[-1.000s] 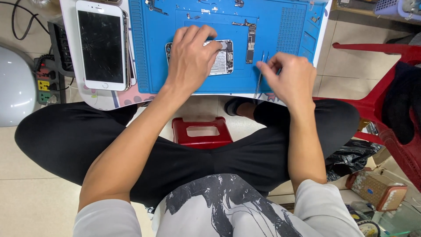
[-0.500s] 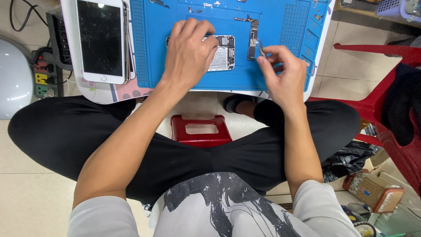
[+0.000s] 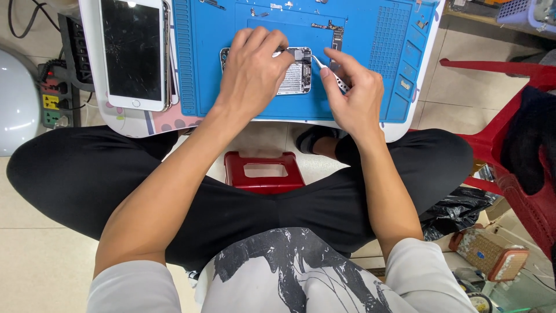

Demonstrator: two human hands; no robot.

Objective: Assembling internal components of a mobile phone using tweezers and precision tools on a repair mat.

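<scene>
From the head camera, the left hand (image 3: 255, 72) lies palm down with fingers spread, pressing on an opened phone (image 3: 289, 72) that sits in the middle of a blue mat (image 3: 359, 40). The right hand (image 3: 354, 93) is curled beside it, pinching metal tweezers (image 3: 327, 66) whose tips touch the phone's upper right corner. A second phone (image 3: 132, 52) with a cracked screen lies well to the left.

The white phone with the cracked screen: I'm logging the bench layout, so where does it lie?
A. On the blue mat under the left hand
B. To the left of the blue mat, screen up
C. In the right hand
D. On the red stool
B: the white phone lies screen up left of the blue mat, away from both hands.
</scene>
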